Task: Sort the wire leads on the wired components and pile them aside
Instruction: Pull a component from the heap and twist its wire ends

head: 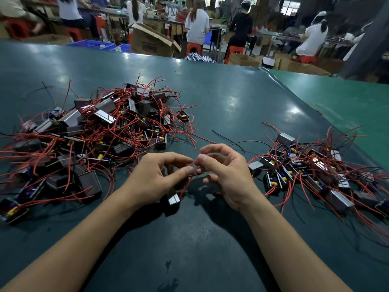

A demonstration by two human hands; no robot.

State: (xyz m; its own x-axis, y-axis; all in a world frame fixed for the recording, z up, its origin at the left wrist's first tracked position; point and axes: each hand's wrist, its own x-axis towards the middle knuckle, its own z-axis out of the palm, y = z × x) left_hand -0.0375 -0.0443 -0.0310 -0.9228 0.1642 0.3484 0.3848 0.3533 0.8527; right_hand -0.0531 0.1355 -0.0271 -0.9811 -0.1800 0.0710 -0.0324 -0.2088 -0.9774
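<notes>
One small wired component (173, 199), a dark block with a shiny metal face, hangs just above the table below my left hand (156, 178). Its thin red leads (194, 167) run up between my hands. My left hand pinches the leads with thumb and forefinger. My right hand (225, 173) pinches the same leads close by, its other fingers curled loosely. A big tangled pile of components with red wires (101, 131) lies to the left. A smaller pile (311, 167) lies to the right.
The green table mat (231, 98) stretches far ahead; a lighter green mat (341, 102) adjoins it at the right. A loose black wire (231, 142) lies between the piles. Beyond the table are cardboard boxes (151, 41), blue crates (94, 44) and seated people.
</notes>
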